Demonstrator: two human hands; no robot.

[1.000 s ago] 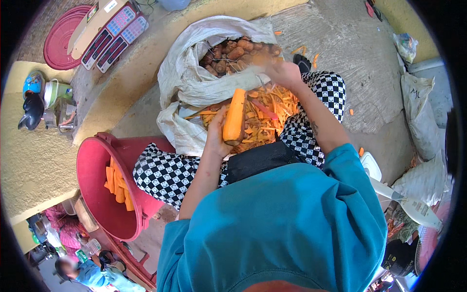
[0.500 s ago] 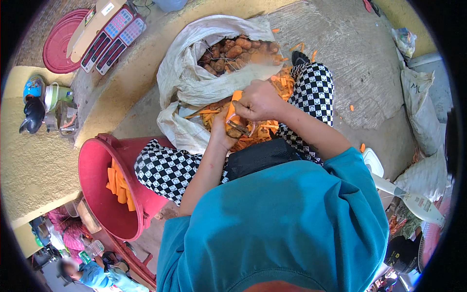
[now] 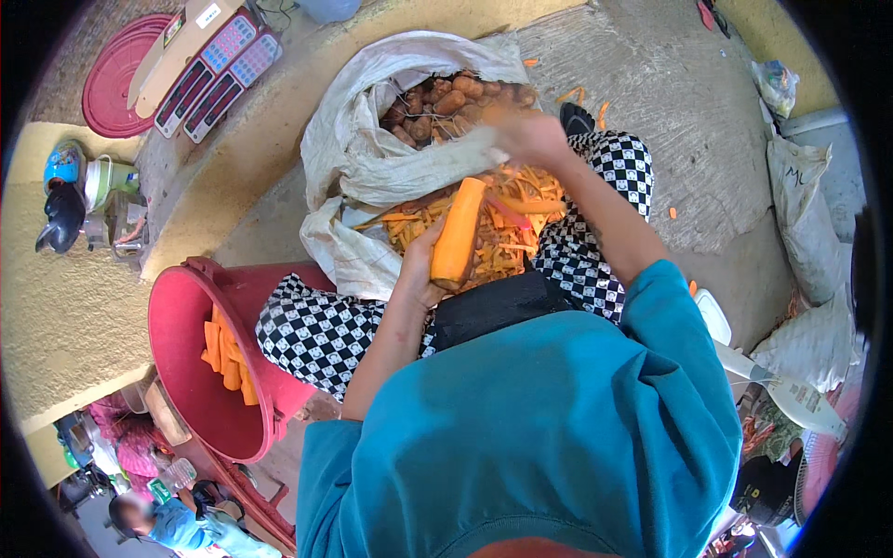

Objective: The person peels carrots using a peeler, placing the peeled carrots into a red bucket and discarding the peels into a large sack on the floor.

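Note:
My left hand [image 3: 424, 264] is closed around the lower part of a thick peeled carrot [image 3: 459, 232], which tilts up and to the right over my lap. My right hand [image 3: 537, 139], blurred by motion, is up by the front edge of a white woven sack [image 3: 358, 139]; whether it holds anything does not show. Inside the sack lie several unpeeled, soil-brown carrots [image 3: 451, 100]. Orange peel strips [image 3: 498, 265] are heaped between my legs, beneath the carrot. A blurred reddish strip [image 3: 510, 213] shows just right of the carrot; its kind is unclear.
A red bucket [image 3: 167, 372] lies tipped beside my left leg with several peeled carrots [image 3: 230, 358] inside. A digital scale [image 3: 219, 79] and a round red lid [image 3: 107, 88] are at the upper left. White sacks [image 3: 805, 219] stand at the right. Another person [image 3: 181, 525] is at the lower left.
My right hand has left the carrot and moved up and right toward the sack. The carrot is now more fully exposed in my left hand.

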